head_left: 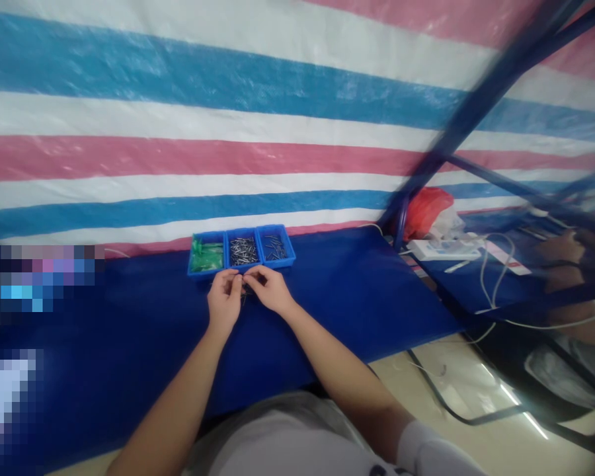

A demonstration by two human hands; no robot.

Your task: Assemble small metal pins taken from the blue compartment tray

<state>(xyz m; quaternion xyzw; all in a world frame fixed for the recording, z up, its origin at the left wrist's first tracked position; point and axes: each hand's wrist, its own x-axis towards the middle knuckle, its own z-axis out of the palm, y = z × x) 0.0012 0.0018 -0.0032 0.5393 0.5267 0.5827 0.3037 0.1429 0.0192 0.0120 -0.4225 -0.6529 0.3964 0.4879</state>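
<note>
My left hand and my right hand meet just in front of three small blue bins. Thumb and fingers of each hand are pinched together, tip to tip; whatever they grip is too small to make out. Some thin dark metal pieces show on the table behind and between the fingers. The left bin holds green plastic packets. Thin silvery metal pins or screws fill the middle bin, and fewer similar pieces lie in the right bin.
The blue table ends against a striped plastic sheet. To the right rise dark metal frame bars, beside a red plastic bag, a white power strip and loose cables. Another person's hand appears at the far right.
</note>
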